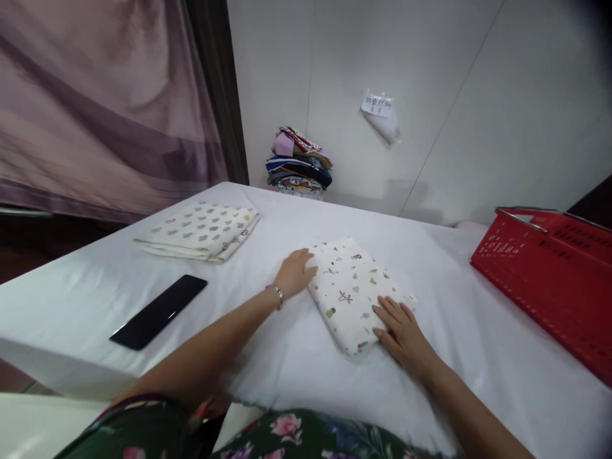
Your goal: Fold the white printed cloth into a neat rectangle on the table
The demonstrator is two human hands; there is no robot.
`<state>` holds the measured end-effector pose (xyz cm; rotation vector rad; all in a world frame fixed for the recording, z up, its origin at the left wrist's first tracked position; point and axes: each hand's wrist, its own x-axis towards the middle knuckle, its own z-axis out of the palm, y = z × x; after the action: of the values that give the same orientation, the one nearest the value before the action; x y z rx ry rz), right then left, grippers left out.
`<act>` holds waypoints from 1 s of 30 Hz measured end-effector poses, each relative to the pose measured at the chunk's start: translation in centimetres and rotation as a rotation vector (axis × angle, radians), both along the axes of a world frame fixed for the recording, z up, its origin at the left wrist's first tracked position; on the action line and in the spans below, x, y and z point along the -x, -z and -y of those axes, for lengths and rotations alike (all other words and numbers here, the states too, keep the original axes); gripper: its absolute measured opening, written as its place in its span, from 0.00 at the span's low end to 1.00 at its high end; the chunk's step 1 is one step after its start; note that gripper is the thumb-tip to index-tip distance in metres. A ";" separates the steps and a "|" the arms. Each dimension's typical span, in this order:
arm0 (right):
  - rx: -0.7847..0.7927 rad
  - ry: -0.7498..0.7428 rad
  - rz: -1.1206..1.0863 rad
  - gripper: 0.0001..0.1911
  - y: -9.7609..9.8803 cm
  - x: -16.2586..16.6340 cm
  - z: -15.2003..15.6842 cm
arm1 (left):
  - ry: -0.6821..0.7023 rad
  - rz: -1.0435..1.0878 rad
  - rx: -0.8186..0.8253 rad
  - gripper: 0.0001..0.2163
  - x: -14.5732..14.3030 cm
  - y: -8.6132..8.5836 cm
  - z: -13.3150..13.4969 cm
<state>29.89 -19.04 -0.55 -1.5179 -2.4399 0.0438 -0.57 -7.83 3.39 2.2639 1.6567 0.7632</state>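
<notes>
A folded white cloth [347,287] printed with small palm trees and pineapples lies on the white-covered table [268,344] in front of me. At its far left edge is my left hand [295,271], fingers stretched out and touching the cloth. My right hand [401,335] rests flat on the near right part of the same cloth, fingers spread. Neither hand grips anything. Farther left, a second folded cream cloth [203,229] with rows of small grey and coloured motifs lies flat.
A black phone-like slab [160,312] lies on the left of the table. At the right edge stands a red plastic basket [545,280] with a metal handle. Against the wall is a stack of folded fabrics [300,162]. A pinkish curtain [105,108] hangs at left.
</notes>
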 end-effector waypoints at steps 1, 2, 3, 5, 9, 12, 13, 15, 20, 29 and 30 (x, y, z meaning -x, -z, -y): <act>-0.002 0.006 -0.001 0.26 0.0 0.0 0.0 | -0.096 -0.016 0.031 0.22 0.4 0.1 -1.4; -0.006 0.011 -0.003 0.26 0.1 0.0 0.0 | -0.174 -0.024 0.071 0.23 0.8 0.2 -2.5; -0.012 0.016 -0.006 0.25 0.1 0.0 0.0 | -0.229 -0.025 0.111 0.23 1.0 0.5 -3.5; -0.023 0.026 -0.012 0.25 0.3 0.1 -0.1 | -0.285 -0.016 0.175 0.23 1.1 1.1 -4.9; -0.052 0.026 -0.031 0.25 0.7 0.1 -0.1 | -0.331 0.046 0.207 0.19 1.1 2.3 -5.8; -0.071 0.014 -0.042 0.25 0.9 0.1 -0.1 | -0.369 0.121 0.198 0.16 1.3 2.8 -6.0; -0.070 0.011 -0.043 0.25 0.8 0.1 -0.1 | -0.381 0.141 0.188 0.15 1.4 3.0 -6.0; -0.066 0.010 -0.049 0.25 0.8 0.1 -0.1 | -0.400 0.165 0.167 0.15 1.5 3.2 -6.1; -0.039 0.023 -0.070 0.25 0.6 0.3 -0.1 | -0.370 0.174 0.128 0.16 1.7 3.6 -6.1; 0.119 0.103 -0.142 0.24 -1.9 0.7 -0.9 | -0.334 0.148 0.134 0.15 1.9 3.1 -6.2; 0.111 0.121 -0.153 0.23 -2.4 1.0 -1.6 | -0.335 0.149 0.134 0.15 1.8 3.1 -6.2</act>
<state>28.92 -17.46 1.87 -1.6406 -2.2563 0.2659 -2.41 -1.62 0.28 1.8165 1.9730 0.8405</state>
